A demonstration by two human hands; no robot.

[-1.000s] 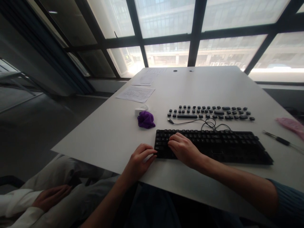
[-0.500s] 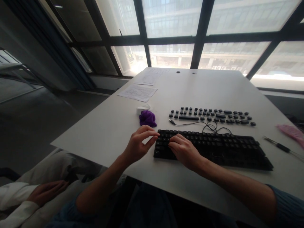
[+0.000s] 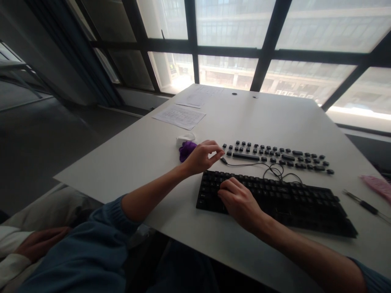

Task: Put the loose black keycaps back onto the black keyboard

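Observation:
A black keyboard (image 3: 305,207) lies near the front edge of the white table. Over its left part, my right hand (image 3: 240,199) has its fingers bent together at the keys; whatever they hold, if anything, is hidden. My left hand (image 3: 203,156) is beyond the keyboard's left corner, thumb and forefinger brought together beside the leftmost loose keycaps (image 3: 229,153). Anything between those fingertips is too small to name. Loose black keycaps stand in rows behind the keyboard, among them a long bar (image 3: 246,156). A black cable (image 3: 253,164) lies coiled between keyboard and keycaps.
A purple cloth (image 3: 185,151) and a white object (image 3: 185,138) are left of the keycaps. Printed papers (image 3: 180,116) lie farther back. On the right are a metal-ended tool (image 3: 368,206) and a pink item (image 3: 377,187). Another person's hands (image 3: 42,243) rest at lower left.
My left hand has moved right and away from me, from the keyboard's left corner to the loose keycaps. My right hand stays at the keys. The view has shifted slightly.

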